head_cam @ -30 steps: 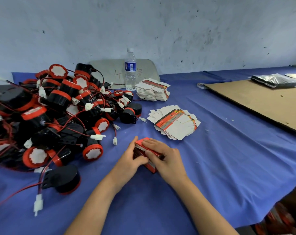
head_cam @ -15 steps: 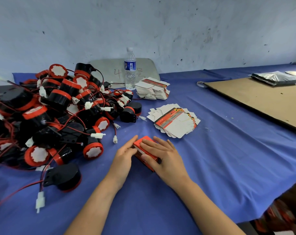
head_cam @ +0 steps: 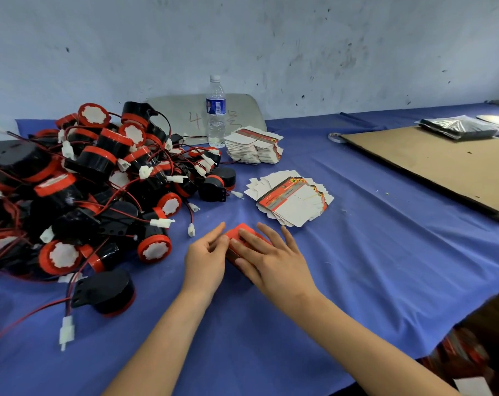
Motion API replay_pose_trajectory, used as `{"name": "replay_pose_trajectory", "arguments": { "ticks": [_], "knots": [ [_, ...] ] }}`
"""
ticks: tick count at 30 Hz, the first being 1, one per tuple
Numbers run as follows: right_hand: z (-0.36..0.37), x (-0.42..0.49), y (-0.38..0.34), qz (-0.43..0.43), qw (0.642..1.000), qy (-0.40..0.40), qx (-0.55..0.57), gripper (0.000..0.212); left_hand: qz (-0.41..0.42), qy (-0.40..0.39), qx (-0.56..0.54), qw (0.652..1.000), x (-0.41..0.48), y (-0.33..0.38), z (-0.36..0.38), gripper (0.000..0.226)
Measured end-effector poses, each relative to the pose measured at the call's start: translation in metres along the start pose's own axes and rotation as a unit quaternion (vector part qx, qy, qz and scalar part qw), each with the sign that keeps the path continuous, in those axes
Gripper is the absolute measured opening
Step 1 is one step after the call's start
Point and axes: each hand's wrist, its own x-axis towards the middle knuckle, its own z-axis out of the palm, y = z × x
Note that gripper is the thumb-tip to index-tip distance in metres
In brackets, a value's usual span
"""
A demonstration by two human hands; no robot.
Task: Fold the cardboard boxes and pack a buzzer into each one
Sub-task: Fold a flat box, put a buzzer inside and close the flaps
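Head view: a red box [head_cam: 238, 234] lies on the blue surface [head_cam: 357, 267], between the buzzer pile [head_cam: 85, 190] and a fan of flat boxes [head_cam: 292, 200]. The right hand [head_cam: 274, 261] presses flat on its top, fingers straight and spread. The left hand [head_cam: 205, 258] touches the box's left end with thumb and forefinger; whether they pinch a flap I cannot tell.

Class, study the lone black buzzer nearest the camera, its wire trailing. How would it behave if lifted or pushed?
The buzzer looks like hard plastic, so probably stiff. Its round body could roll when pushed. The thin wire and white plug would likely dangle and drag when lifted.
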Motion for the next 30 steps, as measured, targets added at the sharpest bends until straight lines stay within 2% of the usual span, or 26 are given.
{"name": "replay_pose_trajectory", "arguments": {
  "ticks": [2, 4, 5, 7, 11, 13, 15, 17, 18, 20, 21, 25, 30],
  "knots": [
    [0.000, -0.001, -0.001, 0.020, 0.997, -0.062, 0.049, 0.041, 0.013, 0.006, 0.008, 1.000, -0.001, 0.000, 0.001, 0.031],
    [0.002, -0.005, 0.002, 0.048, 0.984, -0.146, 0.090, 0.060, 0.040, 0.005, 0.016, 0.999, -0.005, 0.000, 0.002, 0.028],
    [0.006, -0.009, 0.004, 0.051, 0.981, -0.160, 0.097, 0.071, 0.052, 0.003, 0.026, 0.998, -0.007, 0.000, 0.003, 0.029],
    [0.008, -0.016, 0.004, 0.051, 0.980, -0.137, 0.137, 0.075, 0.067, -0.003, 0.045, 0.997, -0.010, 0.000, 0.003, 0.030],
    [0.007, -0.022, 0.007, 0.110, 0.949, 0.006, 0.296, 0.040, 0.079, -0.065, 0.024, 0.994, -0.016, 0.002, 0.000, 0.038],
    [0.003, -0.023, 0.011, 0.195, 0.899, 0.057, 0.388, 0.028, 0.100, -0.113, 0.042, 0.988, -0.018, 0.003, -0.003, 0.038],
    [-0.002, -0.023, 0.017, 0.274, 0.815, 0.092, 0.501, 0.021, 0.111, -0.160, 0.073, 0.978, -0.019, 0.004, -0.006, 0.037],
    [-0.007, -0.023, 0.021, 0.325, 0.738, 0.078, 0.586, 0.020, 0.100, -0.220, 0.062, 0.968, -0.022, 0.005, -0.006, 0.054],
    [-0.008, -0.022, 0.022, 0.339, 0.712, 0.062, 0.612, 0.026, 0.089, -0.241, 0.038, 0.966, -0.024, 0.005, -0.004, 0.059],
    [-0.011, -0.020, 0.020, 0.358, 0.683, 0.042, 0.635, 0.032, 0.085, -0.231, 0.010, 0.969, -0.027, 0.004, 0.000, 0.052],
    [-0.011, -0.020, 0.019, 0.360, 0.685, 0.045, 0.632, 0.033, 0.086, -0.214, 0.011, 0.973, -0.028, 0.004, 0.003, 0.047],
    [-0.006, -0.020, 0.012, 0.334, 0.751, 0.102, 0.561, 0.032, 0.083, -0.189, 0.023, 0.978, -0.032, 0.003, 0.009, 0.047],
    [-0.006, -0.017, 0.012, 0.369, 0.749, 0.163, 0.526, 0.057, 0.087, -0.185, 0.013, 0.979, -0.037, 0.004, 0.017, 0.046]
  ]
}}
